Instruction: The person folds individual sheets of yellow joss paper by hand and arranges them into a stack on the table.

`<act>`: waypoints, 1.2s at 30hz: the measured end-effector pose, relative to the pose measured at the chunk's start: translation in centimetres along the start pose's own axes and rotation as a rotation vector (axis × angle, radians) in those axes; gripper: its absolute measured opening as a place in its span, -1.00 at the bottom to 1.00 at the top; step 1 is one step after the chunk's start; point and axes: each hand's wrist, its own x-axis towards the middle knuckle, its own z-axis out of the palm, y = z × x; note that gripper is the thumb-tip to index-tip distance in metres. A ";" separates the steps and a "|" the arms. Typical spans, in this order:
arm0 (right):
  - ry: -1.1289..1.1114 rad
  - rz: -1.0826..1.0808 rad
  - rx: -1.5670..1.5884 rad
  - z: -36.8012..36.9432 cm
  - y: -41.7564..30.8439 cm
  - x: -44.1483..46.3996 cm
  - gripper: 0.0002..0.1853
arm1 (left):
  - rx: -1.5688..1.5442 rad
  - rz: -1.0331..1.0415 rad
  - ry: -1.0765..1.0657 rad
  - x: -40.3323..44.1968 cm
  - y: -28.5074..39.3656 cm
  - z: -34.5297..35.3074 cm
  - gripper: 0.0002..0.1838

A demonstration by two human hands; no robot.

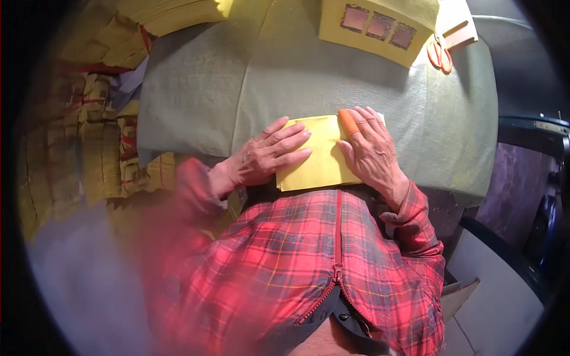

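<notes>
A small stack of yellow paper lies at the near edge of the table, close to my body. My left hand rests on its left side, fingers spread and lying flat. On the right side lies my right hand, its fingers stretched out over the paper's top right part and its thumb apart. An orange cover sits on my right index finger. Both palms face down, and what is under them is hidden.
The table has a grey-green cover. At its far side are a yellow stack with three pink squares and orange-handled scissors. Another yellow stack lies at the far left. Tied yellow bundles stand beside the table.
</notes>
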 end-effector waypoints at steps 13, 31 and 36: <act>-0.028 0.372 0.988 -7.6 3.5 -1.6 0.03 | -0.661 -0.485 0.355 5.3 -2.4 -0.2 -0.41; 0.387 0.535 0.959 -3.8 4.3 -2.6 0.15 | -0.786 -0.482 0.405 7.3 -4.4 -0.1 -0.21; 0.328 0.597 0.978 -3.6 5.2 -4.1 0.00 | -0.758 -0.578 0.348 7.4 -4.6 0.7 -0.25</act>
